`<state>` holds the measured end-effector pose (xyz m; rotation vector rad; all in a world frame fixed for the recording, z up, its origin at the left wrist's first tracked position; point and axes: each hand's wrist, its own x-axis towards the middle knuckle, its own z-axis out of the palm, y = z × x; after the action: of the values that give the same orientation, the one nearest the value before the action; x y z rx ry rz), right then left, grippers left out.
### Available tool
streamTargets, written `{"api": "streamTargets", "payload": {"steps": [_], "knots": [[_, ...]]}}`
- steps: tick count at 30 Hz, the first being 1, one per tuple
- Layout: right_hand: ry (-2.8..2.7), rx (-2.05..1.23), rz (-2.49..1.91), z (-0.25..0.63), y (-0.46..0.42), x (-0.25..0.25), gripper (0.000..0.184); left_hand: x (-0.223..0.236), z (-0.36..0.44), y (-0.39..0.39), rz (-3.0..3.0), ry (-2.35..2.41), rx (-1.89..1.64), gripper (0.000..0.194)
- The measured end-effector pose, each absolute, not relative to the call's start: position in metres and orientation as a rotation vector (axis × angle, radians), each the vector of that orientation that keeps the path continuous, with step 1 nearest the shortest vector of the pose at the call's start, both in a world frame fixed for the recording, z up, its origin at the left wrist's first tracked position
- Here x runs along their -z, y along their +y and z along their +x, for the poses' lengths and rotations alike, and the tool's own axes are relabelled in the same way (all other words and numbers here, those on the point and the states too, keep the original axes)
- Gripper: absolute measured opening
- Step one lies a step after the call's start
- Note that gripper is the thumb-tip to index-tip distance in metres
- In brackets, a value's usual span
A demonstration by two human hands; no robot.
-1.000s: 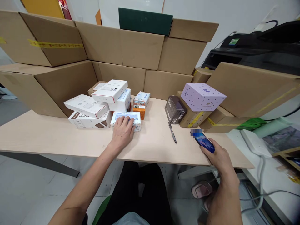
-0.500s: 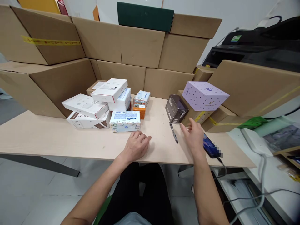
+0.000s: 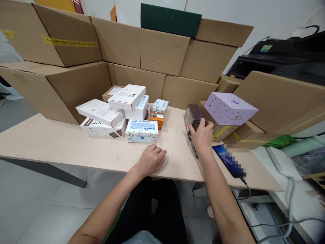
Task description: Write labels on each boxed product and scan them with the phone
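My right hand (image 3: 202,136) is at the near end of a small dark brown box (image 3: 193,115), thumb on its left side and fingers on its right, gripping it. The hand covers much of the box's near face. A pen (image 3: 193,148) lies on the table just left of that wrist, close to the box. On the right, a phone (image 3: 226,160) with a cable lies flat. My left hand (image 3: 151,159) rests loosely curled on the table near the front edge, nothing visible in it. Just beyond it sits a white Manhua tissue pack (image 3: 142,131).
Several white boxes (image 3: 103,112) are stacked on the left, beside an orange box (image 3: 157,119). A purple dotted box (image 3: 230,107) sits on a cardboard box at right. Cardboard walls (image 3: 152,51) enclose the back of the wooden table (image 3: 106,150).
My right hand has moved forward and left from above the table onto the dark brown box and closed on it. The left hand stays resting. The view has shifted slightly.
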<state>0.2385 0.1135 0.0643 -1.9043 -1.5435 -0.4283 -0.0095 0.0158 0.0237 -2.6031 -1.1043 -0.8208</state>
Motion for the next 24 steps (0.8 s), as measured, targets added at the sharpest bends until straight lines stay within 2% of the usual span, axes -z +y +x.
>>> {"api": "streamTargets", "payload": {"steps": [4, 7, 11, 15, 19, 24], "knots": [[-1.514, 0.405, -1.972, 0.237, 0.13, -0.063, 0.052, -0.021, -0.01, 0.017, -2.608, -1.106, 0.828, 0.021], [-1.563, 0.384, -1.864, 0.237, 0.133, -0.065, 0.046, -0.02, -0.011, 0.017, -2.624, -1.116, 0.83, 0.021], [-1.514, 0.309, -1.561, 0.24, 0.107, -0.071, 0.057, -0.021, -0.012, 0.017, -2.646, -1.115, 0.859, 0.022], [-1.368, 0.023, -1.307, 0.249, 0.058, -0.066, 0.075, -0.023, -0.015, 0.014, -2.536, -1.179, 1.218, 0.034], [-1.38, -0.237, -1.226, 0.26, 0.012, -0.044, 0.071, -0.025, -0.019, 0.011, -2.32, -1.369, 1.708, 0.047], [-1.43, -0.558, -1.126, 0.257, -0.013, -0.03, 0.074, -0.023, -0.021, 0.011, -2.42, -1.36, 1.799, 0.045]]}}
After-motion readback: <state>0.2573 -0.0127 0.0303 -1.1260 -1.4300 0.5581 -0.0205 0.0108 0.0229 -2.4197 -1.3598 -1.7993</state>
